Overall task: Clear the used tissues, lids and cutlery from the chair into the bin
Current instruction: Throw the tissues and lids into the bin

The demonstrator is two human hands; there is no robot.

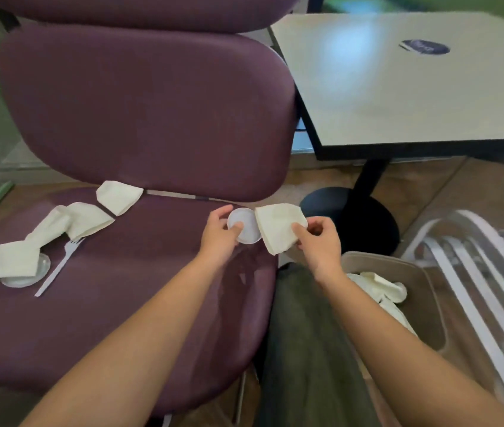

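- Head cam, only one view: the left hand has a round white lid pinched between thumb and fingers, just above the right edge of the purple chair seat.
- The right hand is pinching a folded white tissue by its lower corner, right beside that lid; the tissue's edge overlaps the lid a bit.
- Both hands sit close together near the seat's right edge, with the bin just below and to the right on the floor. It's already got some crumpled tissues and a white lid in it.
- Still on the seat, off to the left: a smaller folded tissue by the backrest, a long crumpled tissue draped over a second lid, and a white plastic fork lying just beside them.
- A pale table on a black pedestal stands to the right of the chair, and white slatted furniture sits next to the bin.
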